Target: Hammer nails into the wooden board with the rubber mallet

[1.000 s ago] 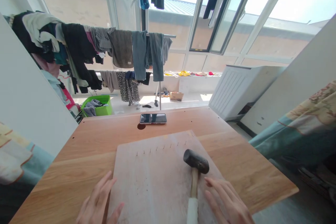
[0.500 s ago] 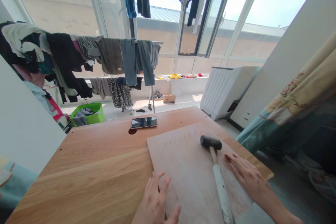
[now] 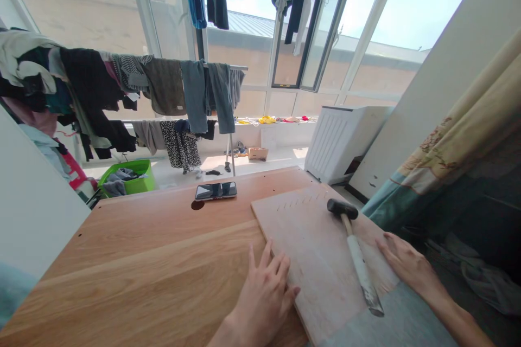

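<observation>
A pale wooden board [image 3: 313, 249] lies on the wooden table, with a row of several thin nails [image 3: 299, 200] standing up near its far edge. On the board rests a mallet [image 3: 360, 268] with a black head and a white-wrapped handle, held by neither hand. My left hand [image 3: 268, 287] is open, fingers spread, at the board's left edge, the fingertips touching it. At the right edge my right hand [image 3: 409, 260] lies open with its fingers stretched out over the board. The undersides of both hands are hidden.
A phone [image 3: 215, 191] lies on the table [image 3: 163, 260] near its far edge, beside a dark round hole [image 3: 197, 205]. Beyond are a rack of clothes [image 3: 166, 87], a green basket [image 3: 140, 184] and a white appliance [image 3: 329, 143]. A curtain [image 3: 431, 152] hangs at the right.
The board, with the mallet on it, has shifted right across the table and turned slightly. Both my hands have moved right with its edges. The camera view has shifted a little.
</observation>
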`<state>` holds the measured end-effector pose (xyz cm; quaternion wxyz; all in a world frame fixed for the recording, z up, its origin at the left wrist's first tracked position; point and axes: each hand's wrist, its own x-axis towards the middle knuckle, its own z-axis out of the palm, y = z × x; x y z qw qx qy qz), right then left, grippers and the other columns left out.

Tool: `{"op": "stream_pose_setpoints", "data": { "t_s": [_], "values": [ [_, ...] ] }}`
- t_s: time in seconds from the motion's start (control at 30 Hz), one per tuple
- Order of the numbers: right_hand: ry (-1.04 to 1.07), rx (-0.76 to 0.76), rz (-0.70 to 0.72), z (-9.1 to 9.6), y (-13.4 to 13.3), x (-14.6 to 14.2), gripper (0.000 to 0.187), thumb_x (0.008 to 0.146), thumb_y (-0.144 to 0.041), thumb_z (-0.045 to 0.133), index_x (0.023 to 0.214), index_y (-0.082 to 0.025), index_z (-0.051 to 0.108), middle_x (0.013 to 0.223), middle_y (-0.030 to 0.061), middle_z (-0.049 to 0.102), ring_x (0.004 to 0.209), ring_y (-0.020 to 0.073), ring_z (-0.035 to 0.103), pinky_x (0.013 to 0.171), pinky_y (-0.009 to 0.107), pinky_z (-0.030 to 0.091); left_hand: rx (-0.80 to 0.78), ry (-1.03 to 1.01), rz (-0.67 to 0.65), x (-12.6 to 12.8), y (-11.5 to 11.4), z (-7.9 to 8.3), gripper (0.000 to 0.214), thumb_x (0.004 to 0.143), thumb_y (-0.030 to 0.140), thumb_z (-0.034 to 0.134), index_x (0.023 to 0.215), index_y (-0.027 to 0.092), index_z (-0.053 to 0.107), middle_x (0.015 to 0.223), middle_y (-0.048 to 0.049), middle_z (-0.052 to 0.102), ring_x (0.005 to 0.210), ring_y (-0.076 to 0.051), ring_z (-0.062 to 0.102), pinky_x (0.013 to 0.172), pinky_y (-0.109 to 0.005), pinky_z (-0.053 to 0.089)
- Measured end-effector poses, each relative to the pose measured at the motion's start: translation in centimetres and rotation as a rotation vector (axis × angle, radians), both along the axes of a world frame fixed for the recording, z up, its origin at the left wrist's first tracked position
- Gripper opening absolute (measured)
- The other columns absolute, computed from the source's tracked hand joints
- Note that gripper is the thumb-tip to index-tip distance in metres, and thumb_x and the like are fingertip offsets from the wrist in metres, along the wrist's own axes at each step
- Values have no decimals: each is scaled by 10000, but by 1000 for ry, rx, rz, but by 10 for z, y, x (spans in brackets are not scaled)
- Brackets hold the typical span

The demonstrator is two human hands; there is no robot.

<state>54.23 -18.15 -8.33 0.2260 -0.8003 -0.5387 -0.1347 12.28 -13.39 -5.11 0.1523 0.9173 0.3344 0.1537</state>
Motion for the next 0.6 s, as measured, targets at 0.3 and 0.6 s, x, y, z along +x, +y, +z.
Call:
{"op": "stream_pose_setpoints", "data": {
  "t_s": [0.3,0.6],
  "values": [
    [105,-173,96,6,-22,-55,541,931,-543,426,1248,-185,677,1235,132,765,1129,318,734,975,423,593,328,-41,142,-55,-6,-13,291,1011,353,509,1248,207,590,1127,-78,750,1371,-327,514,1154,-678,334],
    [54,-86,485,-27,-56,-146,453,961,-517,505,1264,-242,697,1350,108,706,1243,320,665,934,426,641,768,-16,316,-208,-31,-52,348,930,362,508,1264,347,603,1093,53,789,1068,-258,727,1217,-493,355]
  ]
}}
